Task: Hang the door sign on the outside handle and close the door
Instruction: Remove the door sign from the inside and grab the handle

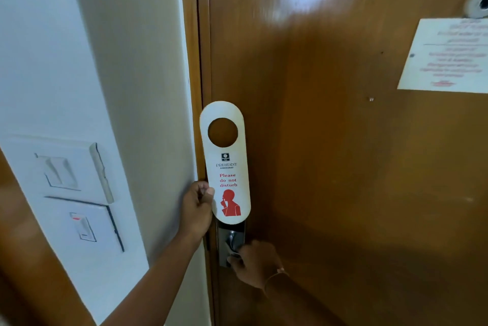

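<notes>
Judged as an early step: door yet to be opened, sign not yet hung. Left hand [196,202] closed in a pinch on the lower left edge of the white rounded card door sign [226,167], red "Please do not disturb" lettering and red figure facing the camera, round hanging hole uppermost and empty. Sign held upright against the glossy brown wooden door [330,154], close to its latch edge, directly above the silver metal lever handle [232,242] on its dark lock plate. Right hand [257,262] lower and to the right, fingers [235,259] curled at the lever; whether fully clamped round it or only touching, not clear. Hands apart, one above the other, sign between them only in height, its bottom edge just above the lock plate. Door apparently shut in its brown frame [188,61], this handle being the inside one. Next move, by judgement: lever pressed down, door pulled inward, left hand carried round the edge, hole slipped over the outer handle. Needed then: free swing of the door and a steady hold on thin card. White switch plates [76,188] on the pale wall to the left, white printed notice [446,56] and metal peephole [479,4] on the door, all untouched.
</notes>
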